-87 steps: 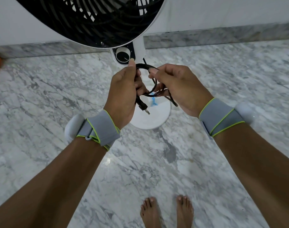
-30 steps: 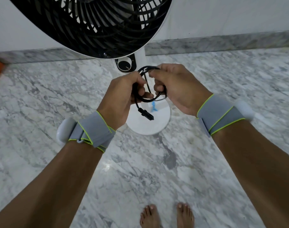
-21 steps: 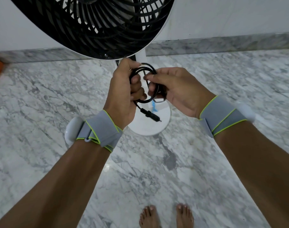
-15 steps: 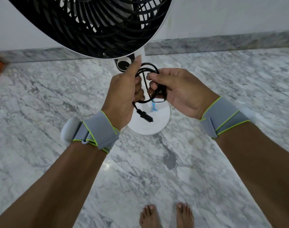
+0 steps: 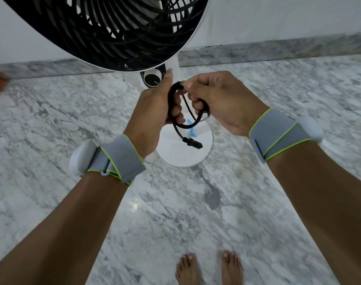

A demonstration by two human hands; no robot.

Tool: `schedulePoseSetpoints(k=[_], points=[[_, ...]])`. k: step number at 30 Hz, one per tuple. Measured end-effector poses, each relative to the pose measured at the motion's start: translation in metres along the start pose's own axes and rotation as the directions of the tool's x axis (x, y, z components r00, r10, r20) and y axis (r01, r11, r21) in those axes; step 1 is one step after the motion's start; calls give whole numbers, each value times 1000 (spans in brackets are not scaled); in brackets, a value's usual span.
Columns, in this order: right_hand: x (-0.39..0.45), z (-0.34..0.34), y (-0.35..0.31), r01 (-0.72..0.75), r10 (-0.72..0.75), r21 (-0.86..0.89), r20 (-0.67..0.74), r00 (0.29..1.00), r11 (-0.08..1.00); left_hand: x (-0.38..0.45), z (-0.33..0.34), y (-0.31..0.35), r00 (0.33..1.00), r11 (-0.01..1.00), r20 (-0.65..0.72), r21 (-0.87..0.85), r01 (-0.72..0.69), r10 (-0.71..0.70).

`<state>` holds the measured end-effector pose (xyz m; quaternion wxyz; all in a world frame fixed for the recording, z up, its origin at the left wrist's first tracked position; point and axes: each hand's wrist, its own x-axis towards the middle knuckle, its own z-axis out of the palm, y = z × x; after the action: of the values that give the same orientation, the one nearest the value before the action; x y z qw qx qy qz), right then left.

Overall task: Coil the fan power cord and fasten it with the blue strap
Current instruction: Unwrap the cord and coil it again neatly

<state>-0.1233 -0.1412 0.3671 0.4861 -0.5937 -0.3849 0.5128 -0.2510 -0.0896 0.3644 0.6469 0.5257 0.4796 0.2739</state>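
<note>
Black power cord [image 5: 176, 112] is thin, round and matte, bunched into a small loose coil of a few loops held in the air between both hands, above the fan's round white base [image 5: 183, 155]. Left hand [image 5: 153, 112] is clamped on the left side of the coil, fingers curled through the loops, thumb pointing up beside the fan's dial [image 5: 152, 79]. Right hand [image 5: 218, 99] pinches the top and right side of the coil, fingertips closed on the cord near the left thumb; the 2 hands are close together, nearly touching. 1 strand crosses down through the middle of the coil. The cord's free end hangs below the coil and ends in a chunky black plug [image 5: 193, 143], tilted down to the right and dangling over the base, apart from it as far as can be told. Blue strap [image 5: 191, 128] shows as a small light-blue piece just behind the lower loops, over the base; cannot tell if it is attached to the cord or lying on the base. Both wrists wear grey bands with lime edging. Marble floor [image 5: 175, 212] below, 2 bare feet at bottom edge.
</note>
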Motion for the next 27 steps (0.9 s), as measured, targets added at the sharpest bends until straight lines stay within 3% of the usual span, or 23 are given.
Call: schedulePoseSetpoints(k=[2, 7, 12, 15, 19, 21, 24, 27], points=[[2, 1, 0, 3, -3, -13, -14, 1000, 1000, 0, 6, 3, 998, 1000, -56, -4, 4, -4], [0, -3, 10, -18, 21, -32, 81, 996, 999, -2, 6, 4, 989, 965, -148, -259, -33, -6], [2, 2, 12, -19, 16, 196, 17, 1000, 980, -8, 5, -4, 997, 958, -65, -288, 14, -34], [0, 4, 11, 42, -41, -19, 6, 999, 999, -5, -1, 1, 998, 966, -3, -252, 58, -61], [2, 8, 5, 108, -107, -209, 16, 994, 972, 3, -5, 11, 998, 998, -10, -24, 54, -54], [3, 8, 5, 108, -109, -190, 6, 994, 976, 0, -3, 10, 998, 996, -45, -78, 35, -38], [3, 9, 8, 97, -98, -173, 0, 995, 980, -6, 0, -2, 997, 949, -76, -316, -12, -13], [1, 13, 14, 98, -103, -187, -14, 995, 977, -10, -1, -17, 997, 946, -77, -318, -55, 32]])
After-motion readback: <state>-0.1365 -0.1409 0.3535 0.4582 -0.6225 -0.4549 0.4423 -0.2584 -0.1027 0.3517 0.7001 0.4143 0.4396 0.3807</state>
